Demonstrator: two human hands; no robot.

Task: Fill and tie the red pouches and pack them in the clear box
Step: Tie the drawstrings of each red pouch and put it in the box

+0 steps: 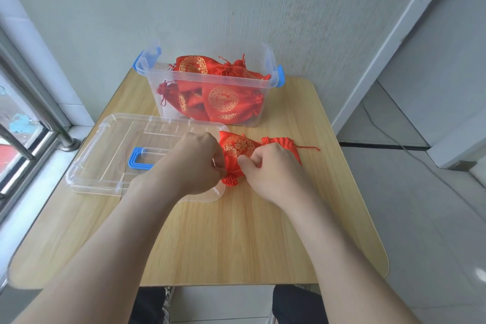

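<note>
Our forearms stretch over the desk (236, 239) from its near edge, and both hands meet at a red pouch (238, 147) just right of centre. The left hand (194, 163) has its fingers curled, pinching the pouch's left side just above the gathered neck (230, 181), which points toward us. The right hand (273, 173) pinches the right side by the same neck between thumb and curled fingers. Whether either hand grips a drawstring, we cannot tell.

The gold-printed pouch rests on the desk beside the right end of the lid (105, 155), which lies flat at left with its blue handle (136, 162) up, partly under our left wrist. A second pouch (278, 142) lies just beyond the right hand, with its string (307, 148) trailing right.

At the far edge, the clear box (168, 110) stands open with blue latches (281, 75) and holds several tied red pouches (223, 100).
</note>
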